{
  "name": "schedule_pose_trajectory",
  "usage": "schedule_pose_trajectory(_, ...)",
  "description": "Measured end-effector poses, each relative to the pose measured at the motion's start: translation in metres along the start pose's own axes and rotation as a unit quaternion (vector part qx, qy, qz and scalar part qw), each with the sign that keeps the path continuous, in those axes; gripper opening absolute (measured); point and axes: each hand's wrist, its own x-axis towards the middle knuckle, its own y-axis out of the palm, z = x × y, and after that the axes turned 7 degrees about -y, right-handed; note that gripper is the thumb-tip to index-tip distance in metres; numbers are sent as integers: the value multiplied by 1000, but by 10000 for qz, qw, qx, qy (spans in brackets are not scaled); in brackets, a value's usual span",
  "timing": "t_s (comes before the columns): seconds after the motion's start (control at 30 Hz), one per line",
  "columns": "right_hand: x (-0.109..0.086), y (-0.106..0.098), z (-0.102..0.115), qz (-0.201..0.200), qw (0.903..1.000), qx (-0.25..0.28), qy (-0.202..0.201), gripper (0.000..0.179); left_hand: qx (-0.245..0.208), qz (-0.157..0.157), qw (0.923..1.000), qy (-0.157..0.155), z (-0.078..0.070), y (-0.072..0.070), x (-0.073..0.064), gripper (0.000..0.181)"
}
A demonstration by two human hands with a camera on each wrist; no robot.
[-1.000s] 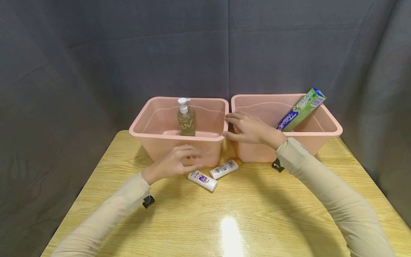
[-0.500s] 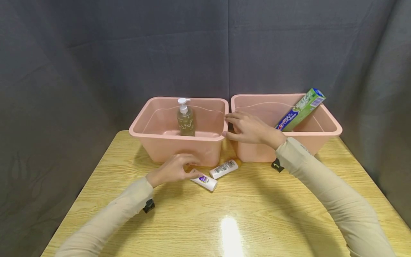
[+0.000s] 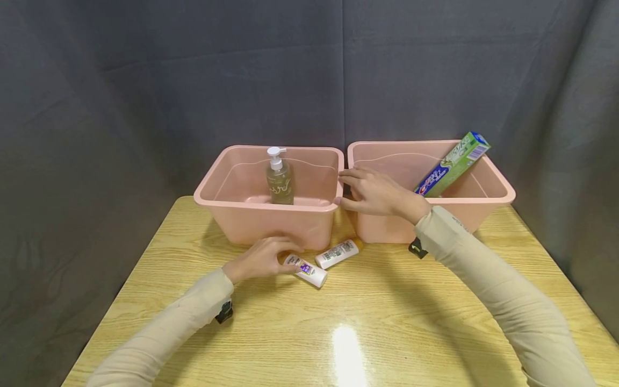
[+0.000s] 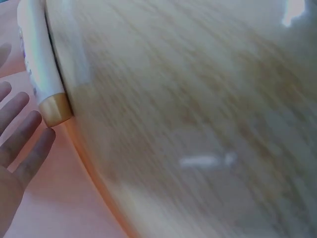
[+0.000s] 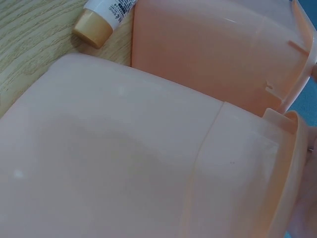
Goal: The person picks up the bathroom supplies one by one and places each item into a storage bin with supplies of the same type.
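Observation:
My left hand [image 3: 263, 259] is at the near end of the left pink bin, thumb and fingers spread about a small white bottle with a purple label [image 3: 314, 275] lying on the table. In the left wrist view its fingers [image 4: 35, 144] are extended beside the bottle's gold cap [image 4: 55, 110]; no firm grip shows. A second white bottle [image 3: 338, 254], printed with dark text, lies just right of the first. My right hand [image 3: 379, 194] rests with its fingertips at the right rim of the left bin [image 3: 261, 206], over the gap between the bins.
A pump bottle [image 3: 280, 185] stands inside the left bin. The right pink bin [image 3: 401, 228] holds a green and blue toothpaste box [image 3: 452, 165] leaning over its rim. Both bins stand on a wooden table [image 3: 290, 333] before a dark curtain [image 3: 193, 70].
My left hand has come down towards the purple-labelled bottle, its thumb now over the label's edge. The right hand, the bins and the bottles have stayed in place.

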Motion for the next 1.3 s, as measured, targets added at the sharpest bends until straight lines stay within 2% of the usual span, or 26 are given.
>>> schedule_pose_trajectory(0.23,0,0,0,-7,10000,12,-13,65,11,104,9999,106,4,7,-1,46)
schedule_pose_trajectory(0.47,0,-2,1,21,10000,42,6,66,43,73,9996,263,8,12,-2,45)
schedule_pose_trajectory(0.77,-1,-3,2,109,9999,50,86,67,-8,201,9994,297,10,13,-2,47)
schedule_pose_trajectory(1.3,0,-2,1,22,10000,20,-10,66,-27,336,9990,284,12,16,-1,49)
